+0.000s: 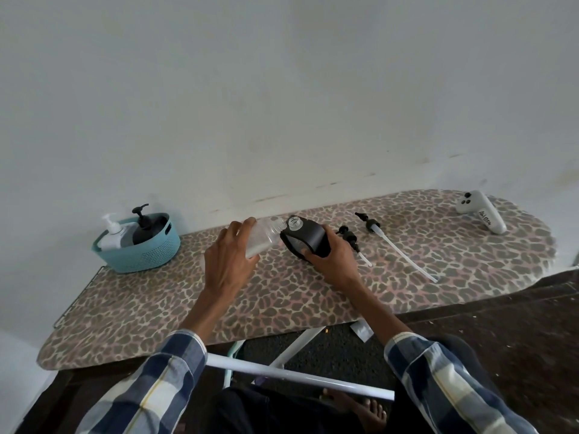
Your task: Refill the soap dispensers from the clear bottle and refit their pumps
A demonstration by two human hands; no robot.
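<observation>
My left hand (pixel 226 261) grips the clear bottle (pixel 266 236), tilted so its open neck points right at the mouth of a black soap dispenser (pixel 305 238). My right hand (pixel 332 261) holds that dispenser, leaning it left toward the bottle; its pump is off. Whitish liquid fills the bottle's lower part. Two black pumps lie on the board to the right: a short one (pixel 351 239) right beside my right hand and a long-tubed one (pixel 372 227) farther out.
All of it rests on a leopard-print ironing board (pixel 156 308) against a white wall. A teal basket (pixel 138 249) at the left holds a white and a black pump dispenser. A white controller (pixel 481 214) lies at the far right.
</observation>
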